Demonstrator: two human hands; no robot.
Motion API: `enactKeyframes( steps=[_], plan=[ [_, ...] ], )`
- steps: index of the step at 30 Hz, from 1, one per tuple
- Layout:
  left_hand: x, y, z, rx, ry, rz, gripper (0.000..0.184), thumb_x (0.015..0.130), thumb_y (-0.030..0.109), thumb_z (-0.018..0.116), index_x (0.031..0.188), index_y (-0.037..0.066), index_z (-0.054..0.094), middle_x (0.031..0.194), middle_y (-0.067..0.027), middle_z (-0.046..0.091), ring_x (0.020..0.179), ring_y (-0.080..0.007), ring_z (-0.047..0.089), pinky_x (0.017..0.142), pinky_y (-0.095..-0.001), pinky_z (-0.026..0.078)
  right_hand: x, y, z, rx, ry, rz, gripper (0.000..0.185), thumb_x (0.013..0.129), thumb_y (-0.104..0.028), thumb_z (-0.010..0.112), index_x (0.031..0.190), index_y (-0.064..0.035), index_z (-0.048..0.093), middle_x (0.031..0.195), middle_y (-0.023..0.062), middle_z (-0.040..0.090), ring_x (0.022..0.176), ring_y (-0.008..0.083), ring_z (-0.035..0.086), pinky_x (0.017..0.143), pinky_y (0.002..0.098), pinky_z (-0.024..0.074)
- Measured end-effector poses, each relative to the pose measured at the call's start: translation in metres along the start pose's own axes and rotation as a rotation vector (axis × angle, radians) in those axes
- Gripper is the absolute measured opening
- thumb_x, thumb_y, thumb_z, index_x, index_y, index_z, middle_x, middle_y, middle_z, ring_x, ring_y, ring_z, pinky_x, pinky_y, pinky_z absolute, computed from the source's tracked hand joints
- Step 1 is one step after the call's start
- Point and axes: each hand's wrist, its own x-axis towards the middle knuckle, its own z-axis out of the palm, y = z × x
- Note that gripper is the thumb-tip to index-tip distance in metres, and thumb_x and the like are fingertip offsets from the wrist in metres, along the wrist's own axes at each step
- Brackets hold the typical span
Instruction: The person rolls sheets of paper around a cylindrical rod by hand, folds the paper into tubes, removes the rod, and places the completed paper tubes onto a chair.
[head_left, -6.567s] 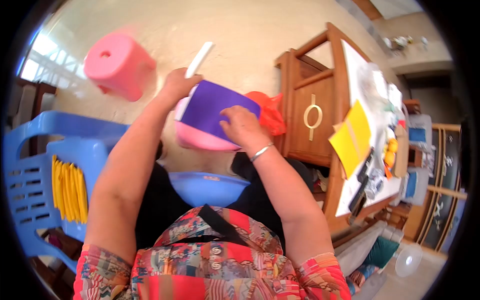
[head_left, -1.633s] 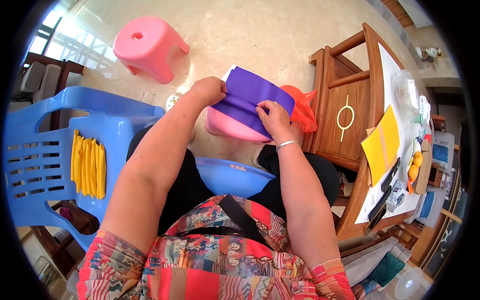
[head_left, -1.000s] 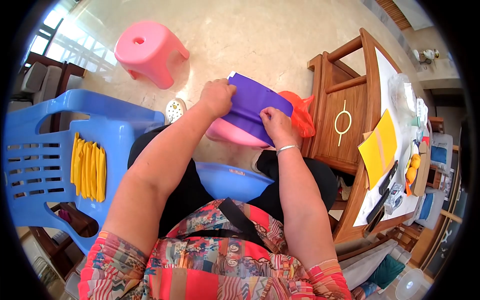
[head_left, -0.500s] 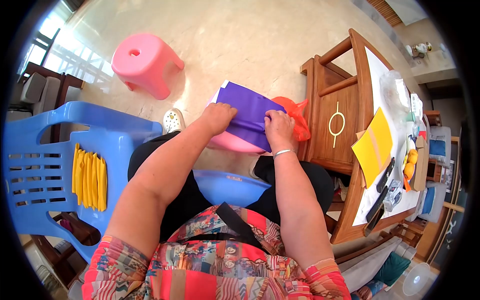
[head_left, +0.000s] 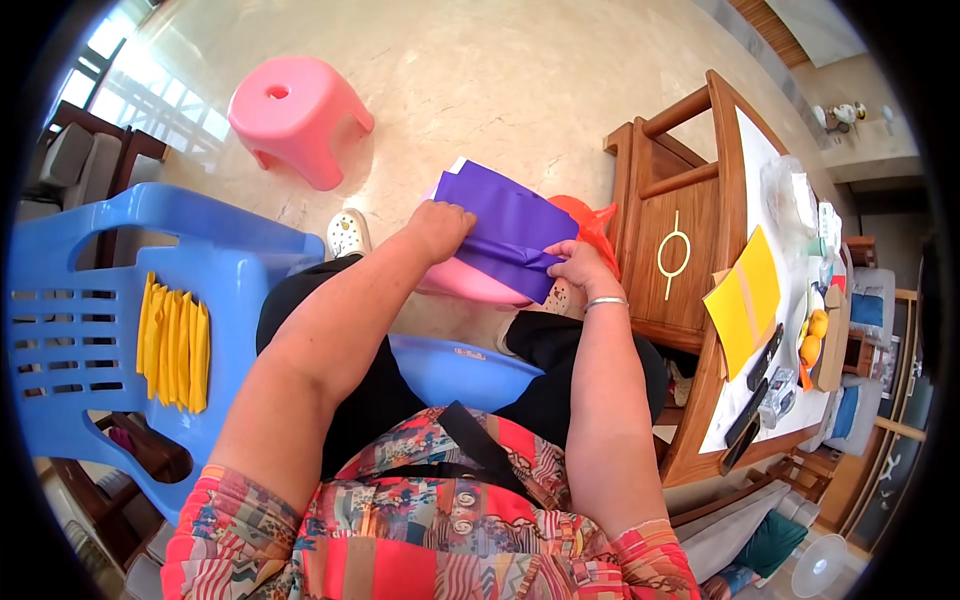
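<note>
A purple sheet (head_left: 505,222) lies over a pink stool or basin (head_left: 465,283) in front of my knees, with a crease along its near part. The fingers of my left hand (head_left: 442,228) are closed on its left side. My right hand (head_left: 582,267) pinches its right edge between thumb and fingers. A sliver of something white (head_left: 458,165) shows at the sheet's far left corner. Just past the sheet's right side is a red plastic bag (head_left: 592,228).
Several folded yellow pieces (head_left: 178,348) lie on the blue chair (head_left: 225,270) at left. A pink stool (head_left: 300,110) stands ahead. The wooden table (head_left: 690,420) at right bears a yellow sheet (head_left: 745,300) and fruit. Between my legs is a blue basin (head_left: 460,375).
My right hand has moved from the sheet's upper right to its near right edge. The long white strip in my left hand in the oldest frame no longer shows there.
</note>
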Motion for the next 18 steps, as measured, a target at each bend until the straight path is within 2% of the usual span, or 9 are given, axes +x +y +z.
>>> enactKeyframes(
  steps=[5, 8, 11, 14, 15, 18],
  plan=[
    [-0.003, -0.002, -0.007, -0.02, 0.023, 0.02, 0.02, 0.085, 0.011, 0.069, 0.104, 0.016, 0.065, 0.102, -0.0056, 0.072, 0.103, -0.0277, 0.07, 0.086, -0.0436, 0.053, -0.013, -0.009, -0.008, 0.233, -0.062, 0.084, 0.044, 0.08, 0.01, 0.075, 0.123, -0.0006, 0.07, 0.109, 0.0089, 0.073, 0.103, 0.0196, 0.069, 0.092, 0.0303, 0.056],
    [-0.003, 0.001, -0.004, 0.017, 0.057, 0.023, 0.016, 0.089, 0.011, 0.063, 0.104, 0.016, 0.064, 0.102, -0.0064, 0.073, 0.101, -0.0278, 0.071, 0.086, -0.0435, 0.053, -0.012, -0.004, -0.008, 0.069, -0.057, 0.03, 0.04, 0.081, 0.008, 0.073, 0.12, -0.0018, 0.072, 0.108, 0.0095, 0.073, 0.102, 0.0194, 0.069, 0.09, 0.0306, 0.0568],
    [-0.002, 0.0, -0.001, 0.025, 0.062, 0.037, 0.015, 0.091, 0.01, 0.059, 0.104, 0.016, 0.064, 0.101, -0.0068, 0.073, 0.101, -0.028, 0.071, 0.085, -0.0436, 0.053, 0.007, 0.018, -0.007, -0.172, 0.152, 0.063, 0.04, 0.078, -0.003, 0.078, 0.117, -0.0066, 0.074, 0.112, 0.0128, 0.074, 0.107, 0.0254, 0.07, 0.096, 0.0349, 0.0545],
    [-0.003, 0.0, -0.006, 0.014, 0.024, 0.017, 0.016, 0.09, 0.01, 0.06, 0.104, 0.016, 0.064, 0.1, -0.007, 0.073, 0.101, -0.0283, 0.071, 0.085, -0.0436, 0.054, -0.023, -0.034, 0.001, -0.337, 0.504, -0.096, 0.038, 0.079, -0.015, 0.078, 0.116, -0.0105, 0.074, 0.116, 0.0142, 0.074, 0.11, 0.0313, 0.07, 0.097, 0.0394, 0.0544],
    [-0.002, 0.0, -0.005, 0.014, 0.024, 0.019, 0.017, 0.089, 0.01, 0.062, 0.105, 0.016, 0.064, 0.101, -0.0068, 0.073, 0.101, -0.0284, 0.071, 0.085, -0.0438, 0.054, -0.02, -0.036, 0.007, -0.251, 0.483, -0.327, 0.037, 0.08, -0.024, 0.077, 0.115, -0.0125, 0.073, 0.119, 0.0145, 0.072, 0.111, 0.0354, 0.068, 0.1, 0.0428, 0.053],
    [0.002, -0.002, -0.003, 0.005, 0.014, 0.022, 0.021, 0.086, 0.012, 0.068, 0.106, 0.016, 0.064, 0.102, -0.0064, 0.073, 0.101, -0.0285, 0.071, 0.086, -0.0442, 0.054, -0.033, -0.068, 0.034, -0.432, 0.428, -0.645, 0.036, 0.082, -0.025, 0.078, 0.115, -0.0124, 0.073, 0.117, 0.0152, 0.072, 0.11, 0.0348, 0.068, 0.101, 0.0428, 0.0522]
  ],
)
